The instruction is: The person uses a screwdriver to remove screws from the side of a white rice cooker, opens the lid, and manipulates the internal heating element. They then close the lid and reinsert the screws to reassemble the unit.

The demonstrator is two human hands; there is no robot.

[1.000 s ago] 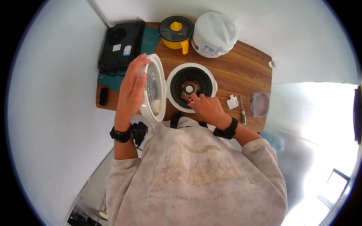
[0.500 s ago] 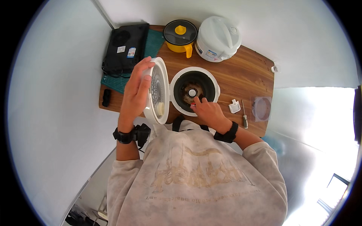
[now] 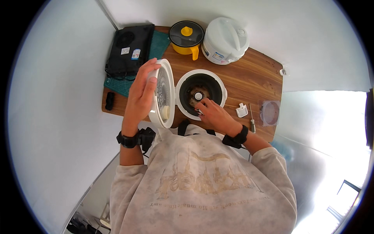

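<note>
Two hands: the left hand (image 3: 142, 93) left of the frame's centre, the right hand (image 3: 216, 115) just right of it.
Raised lid: a round white plastic lid with a dimpled silvery inner face (image 3: 163, 89) stands open left of the cooker; the left hand grasps its rim, palm against the outer side.
Cooker: a round white-rimmed rice cooker body with a dark grey inside (image 3: 200, 71) sits at the centre of the frame, its brown-stained bottom bearing a round white knob (image 3: 198, 96).
Right fingers: bent together inside the cooker's near rim, over a small whitish piece (image 3: 200, 112) mostly hidden; I cannot tell whether it is pinched.
Right of centre: a small white plastic part (image 3: 242, 111), a grey-handled screwdriver (image 3: 253, 125) and a clear plastic tray (image 3: 269, 113) lie on the brown wood-grain table (image 3: 253, 84).
Top middle: a yellow pot with a dark lid (image 3: 186, 37) stands beside a white lidded cooker (image 3: 224, 41).
Upper left: a flat black appliance (image 3: 132, 43) rests on a green cutting mat (image 3: 158, 43).
</note>
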